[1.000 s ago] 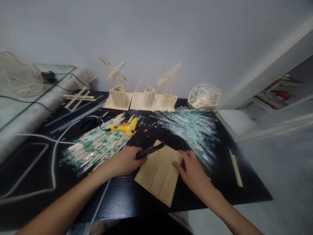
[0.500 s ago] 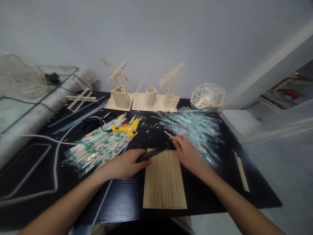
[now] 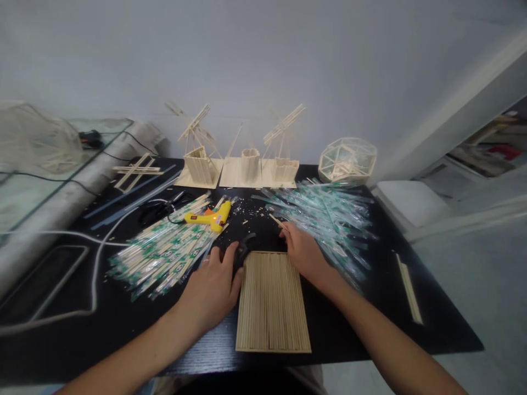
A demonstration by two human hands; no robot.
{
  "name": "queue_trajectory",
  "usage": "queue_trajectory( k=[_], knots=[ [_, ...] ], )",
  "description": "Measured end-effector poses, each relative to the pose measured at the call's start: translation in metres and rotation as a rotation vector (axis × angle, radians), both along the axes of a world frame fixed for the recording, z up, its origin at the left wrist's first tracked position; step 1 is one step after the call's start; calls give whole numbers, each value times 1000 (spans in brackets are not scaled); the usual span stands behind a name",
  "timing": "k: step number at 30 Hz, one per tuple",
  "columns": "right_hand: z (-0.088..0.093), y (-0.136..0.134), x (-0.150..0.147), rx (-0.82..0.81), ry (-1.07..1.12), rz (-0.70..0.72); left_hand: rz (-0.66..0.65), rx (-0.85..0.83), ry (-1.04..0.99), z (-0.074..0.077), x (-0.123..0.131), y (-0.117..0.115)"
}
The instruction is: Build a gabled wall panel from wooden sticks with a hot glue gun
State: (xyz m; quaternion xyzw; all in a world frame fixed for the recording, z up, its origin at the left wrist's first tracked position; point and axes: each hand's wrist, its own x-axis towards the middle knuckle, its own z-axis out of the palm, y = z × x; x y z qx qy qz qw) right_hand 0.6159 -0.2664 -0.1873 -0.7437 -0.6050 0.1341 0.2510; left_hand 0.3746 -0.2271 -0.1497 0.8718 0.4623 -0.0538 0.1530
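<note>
A flat panel of glued wooden sticks [image 3: 272,302] lies near the front edge of the black table [image 3: 123,323]. My left hand [image 3: 212,288] rests beside the panel's left edge, fingers spread, touching a black tool [image 3: 245,245] that lies just above the panel. My right hand [image 3: 302,252] is at the panel's top right corner, fingers pinched on a thin wooden stick [image 3: 276,221] that points up and left.
A yellow glue gun [image 3: 209,218] lies on a pile of wrapped chopsticks [image 3: 164,249]. Empty clear wrappers [image 3: 329,216] are heaped at right. Stick windmill models [image 3: 242,159] and a wire-frame dome [image 3: 348,160] stand at the back. A loose stick [image 3: 408,288] lies far right.
The panel was turned from slanted to straight. My left hand let the black tool down and spread its fingers. My right hand left the panel and picked up a thin stick.
</note>
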Motion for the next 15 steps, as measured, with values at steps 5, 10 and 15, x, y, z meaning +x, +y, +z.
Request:
queue_trajectory(
  k=[5,10,15],
  knots=[
    [-2,-2,3,-21,-51,-33,13,116,98,-7,-6,-8],
    [-5,-1,3,-36,-85,-16,51,149,153,-3,-15,-4],
    [-8,1,1,-35,-115,1,52,167,251,-2,-19,-8]
  ],
)
